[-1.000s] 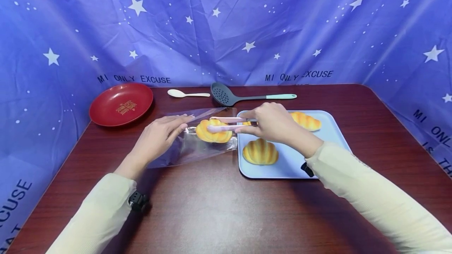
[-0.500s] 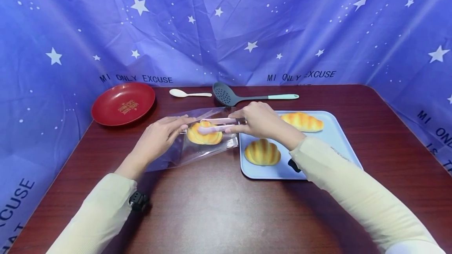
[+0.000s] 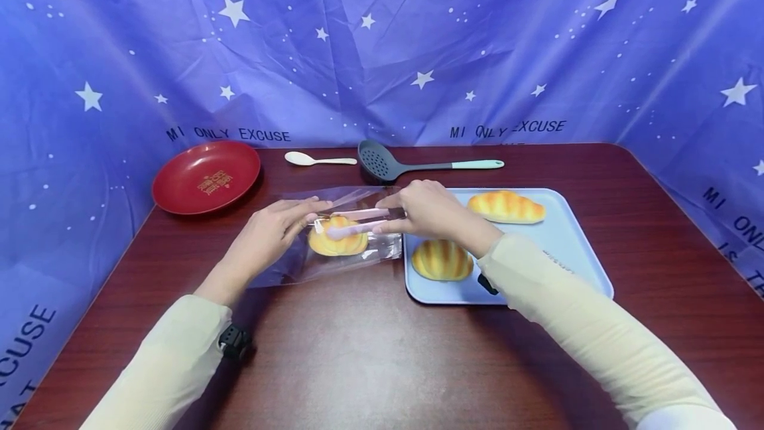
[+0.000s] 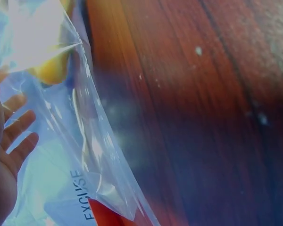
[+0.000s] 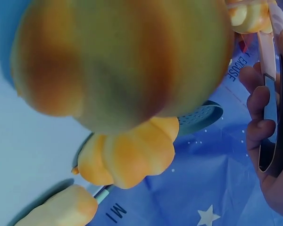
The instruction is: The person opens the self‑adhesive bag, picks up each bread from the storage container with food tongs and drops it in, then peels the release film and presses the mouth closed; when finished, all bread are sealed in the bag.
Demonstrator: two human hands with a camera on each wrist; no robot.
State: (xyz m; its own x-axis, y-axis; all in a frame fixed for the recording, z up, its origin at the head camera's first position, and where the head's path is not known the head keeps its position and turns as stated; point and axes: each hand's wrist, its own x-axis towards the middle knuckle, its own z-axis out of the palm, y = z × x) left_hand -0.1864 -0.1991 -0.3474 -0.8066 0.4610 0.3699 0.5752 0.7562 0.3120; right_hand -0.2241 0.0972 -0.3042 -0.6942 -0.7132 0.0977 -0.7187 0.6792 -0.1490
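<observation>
A clear plastic bag (image 3: 286, 267) lies on the table, its mouth facing the tray. My left hand (image 3: 268, 234) holds the bag's upper layer at the fingertips; its fingers (image 4: 23, 120) show beside the plastic in the left wrist view. My right hand (image 3: 426, 214) grips pink-tipped tongs (image 3: 361, 215), which reach into the bag's mouth. Between the tong tips sits a yellow shell-shaped bread roll (image 3: 337, 244), inside the bag. In the right wrist view, fingers wrap the tongs' metal handle (image 5: 270, 113).
A light blue tray (image 3: 537, 271) at right bears a striped roll (image 3: 442, 261), a long bread (image 3: 507, 207) and another roll (image 5: 132, 157), hidden behind the hand in the head view. Behind are a red plate (image 3: 185, 178), white spoon (image 3: 304, 159) and slotted skimmer (image 3: 382, 161).
My right hand has moved left with the tongs, carrying the roll deeper into the bag. The left hand stays nearly where it was.
</observation>
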